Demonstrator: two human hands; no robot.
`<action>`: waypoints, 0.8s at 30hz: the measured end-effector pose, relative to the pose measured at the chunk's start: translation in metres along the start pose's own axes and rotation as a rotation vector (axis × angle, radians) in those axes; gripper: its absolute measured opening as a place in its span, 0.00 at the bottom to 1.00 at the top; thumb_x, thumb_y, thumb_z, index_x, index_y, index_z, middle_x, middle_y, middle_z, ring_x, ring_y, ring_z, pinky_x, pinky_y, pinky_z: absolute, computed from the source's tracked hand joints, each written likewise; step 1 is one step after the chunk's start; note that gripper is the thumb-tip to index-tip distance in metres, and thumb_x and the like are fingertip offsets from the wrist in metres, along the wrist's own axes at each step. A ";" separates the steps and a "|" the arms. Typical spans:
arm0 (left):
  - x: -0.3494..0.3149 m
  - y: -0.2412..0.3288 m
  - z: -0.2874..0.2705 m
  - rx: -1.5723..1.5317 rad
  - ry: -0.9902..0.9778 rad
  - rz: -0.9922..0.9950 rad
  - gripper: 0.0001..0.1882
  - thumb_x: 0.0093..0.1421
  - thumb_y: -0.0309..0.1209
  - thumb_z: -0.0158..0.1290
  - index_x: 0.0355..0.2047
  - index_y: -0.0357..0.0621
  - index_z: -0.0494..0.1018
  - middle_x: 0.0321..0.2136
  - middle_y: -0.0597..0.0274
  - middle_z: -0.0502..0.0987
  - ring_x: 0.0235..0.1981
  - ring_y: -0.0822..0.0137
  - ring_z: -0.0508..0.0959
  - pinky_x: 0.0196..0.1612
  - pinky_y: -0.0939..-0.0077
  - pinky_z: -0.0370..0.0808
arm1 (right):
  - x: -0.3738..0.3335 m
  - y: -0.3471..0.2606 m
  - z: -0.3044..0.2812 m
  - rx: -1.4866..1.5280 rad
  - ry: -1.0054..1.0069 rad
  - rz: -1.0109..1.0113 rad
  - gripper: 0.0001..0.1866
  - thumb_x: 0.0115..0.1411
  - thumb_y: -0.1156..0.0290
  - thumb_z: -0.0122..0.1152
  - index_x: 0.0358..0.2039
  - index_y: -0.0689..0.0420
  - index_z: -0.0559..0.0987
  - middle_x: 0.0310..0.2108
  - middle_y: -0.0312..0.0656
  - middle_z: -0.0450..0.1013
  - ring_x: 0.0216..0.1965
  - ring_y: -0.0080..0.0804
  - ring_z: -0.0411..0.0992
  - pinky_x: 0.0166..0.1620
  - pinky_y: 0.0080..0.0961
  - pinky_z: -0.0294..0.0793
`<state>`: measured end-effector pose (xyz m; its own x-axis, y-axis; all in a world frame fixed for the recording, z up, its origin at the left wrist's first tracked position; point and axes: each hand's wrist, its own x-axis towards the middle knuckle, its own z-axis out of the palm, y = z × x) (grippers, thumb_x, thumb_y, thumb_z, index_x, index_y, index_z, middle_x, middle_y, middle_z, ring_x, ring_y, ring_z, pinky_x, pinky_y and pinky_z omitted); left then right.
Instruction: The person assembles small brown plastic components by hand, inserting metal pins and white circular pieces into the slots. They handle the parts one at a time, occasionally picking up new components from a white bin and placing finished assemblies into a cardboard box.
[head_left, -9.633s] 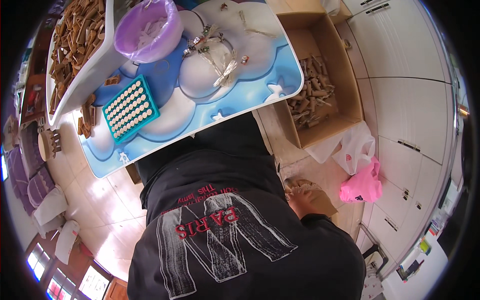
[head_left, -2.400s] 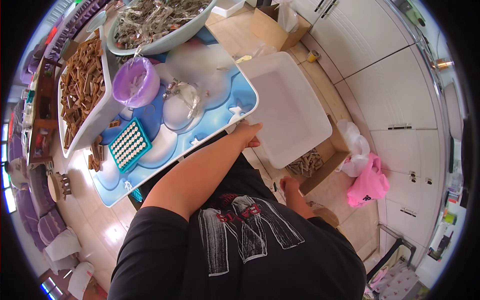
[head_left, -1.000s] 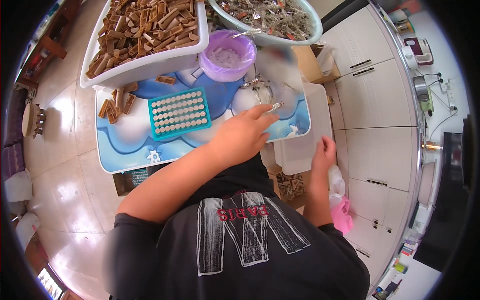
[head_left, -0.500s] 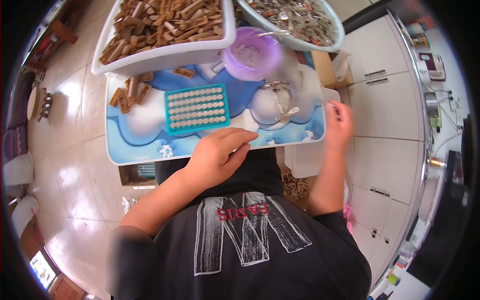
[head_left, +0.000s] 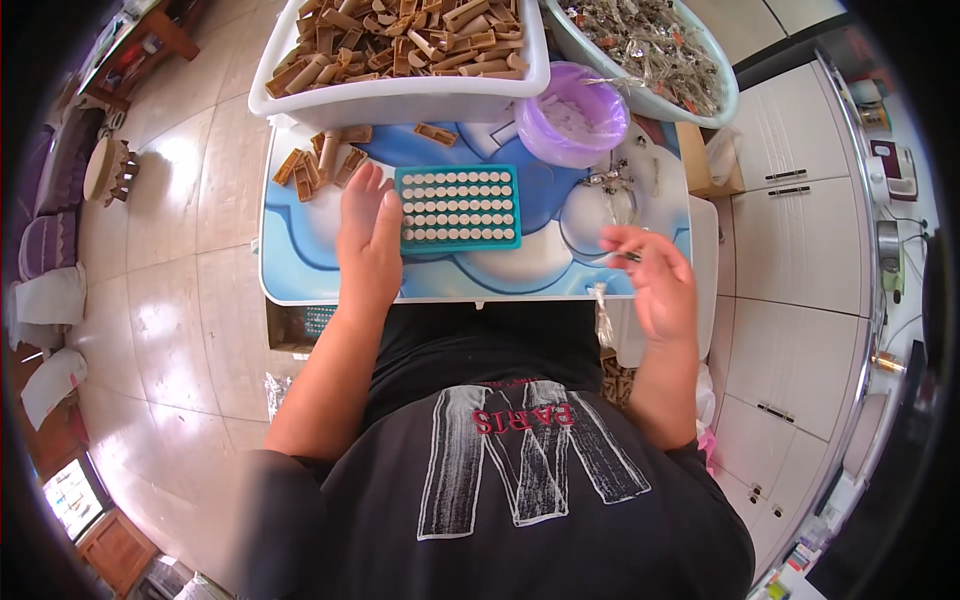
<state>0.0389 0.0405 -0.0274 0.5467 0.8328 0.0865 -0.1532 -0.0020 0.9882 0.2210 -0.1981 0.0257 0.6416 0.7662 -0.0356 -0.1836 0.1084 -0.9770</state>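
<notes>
My left hand (head_left: 368, 245) is stretched flat beside the left edge of a teal tray (head_left: 460, 247), its thumb at or against the rim. Rows of small round white pieces (head_left: 458, 205) fill the tray. Over the table's right front, my right hand (head_left: 660, 285) has thumb and fingers drawn together on a small dark thing too small to name. A silvery bundle of thin wire or film (head_left: 603, 318) hangs at the table's front edge near that hand. More thin silvery strands (head_left: 620, 200) lie on the table beyond it.
Brown half-round wooden pieces fill a white bin (head_left: 400, 100) at the back; several loose ones (head_left: 325, 160) lie left of the tray. A purple bowl (head_left: 570, 150) holds white bits. Behind it, a pale tub (head_left: 722, 105) is heaped with silvery strands. White cabinets (head_left: 790, 240) stand right.
My left hand has moved from the table's front edge up to the tray's left side. My right hand has come in from the right side over the table's front.
</notes>
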 end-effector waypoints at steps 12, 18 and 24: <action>-0.005 0.009 0.019 -0.056 -0.038 -0.148 0.23 0.66 0.34 0.41 0.58 0.33 0.55 0.56 0.48 0.61 0.58 0.62 0.62 0.60 0.70 0.56 | 0.032 0.047 0.030 0.290 -0.062 0.248 0.16 0.62 0.61 0.52 0.36 0.64 0.75 0.52 0.55 0.65 0.50 0.40 0.68 0.54 0.34 0.65; -0.018 0.025 0.020 0.230 -0.054 0.195 0.17 0.63 0.29 0.46 0.49 0.33 0.66 0.47 0.49 0.70 0.50 0.60 0.70 0.53 0.71 0.63 | 0.014 0.031 0.025 0.006 0.022 0.183 0.12 0.59 0.65 0.57 0.35 0.62 0.78 0.42 0.40 0.70 0.38 0.26 0.68 0.45 0.22 0.66; -0.045 0.056 0.038 0.217 -0.607 -0.073 0.11 0.61 0.28 0.48 0.42 0.34 0.71 0.35 0.55 0.76 0.39 0.63 0.76 0.44 0.72 0.70 | 0.002 0.011 0.053 -0.131 -0.244 0.001 0.09 0.53 0.72 0.64 0.33 0.62 0.79 0.30 0.35 0.69 0.33 0.21 0.67 0.37 0.16 0.66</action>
<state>0.0366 -0.0182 0.0286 0.9273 0.3742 0.0113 0.0370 -0.1218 0.9919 0.1806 -0.1622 0.0263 0.4402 0.8979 -0.0003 -0.0762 0.0371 -0.9964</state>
